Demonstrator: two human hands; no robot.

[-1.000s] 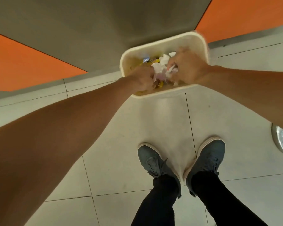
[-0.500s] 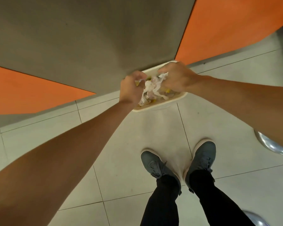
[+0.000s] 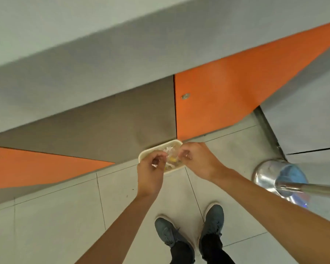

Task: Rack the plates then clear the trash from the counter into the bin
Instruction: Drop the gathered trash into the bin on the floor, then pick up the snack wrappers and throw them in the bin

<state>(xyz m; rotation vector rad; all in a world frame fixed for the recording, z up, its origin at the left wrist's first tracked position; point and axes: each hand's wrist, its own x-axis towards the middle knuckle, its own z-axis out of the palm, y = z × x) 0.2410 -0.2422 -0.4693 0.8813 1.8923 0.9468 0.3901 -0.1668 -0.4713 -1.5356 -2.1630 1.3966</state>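
Grip unclear on left hand [image 3: 151, 174], right hand [image 3: 197, 161], bin [image 3: 158, 147] half hidden

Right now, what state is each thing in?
Bin: open, upright on floor, holds trash.
Trash: loose, inside bin.
Left hand: over bin, fingers curled; grip unclear.
Right hand: over bin, fingers curled, nothing seen in it.

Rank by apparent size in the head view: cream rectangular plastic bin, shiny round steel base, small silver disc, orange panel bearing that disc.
Orange panel
Shiny steel base, cream plastic bin: look alike, bin partly hidden
Small silver disc
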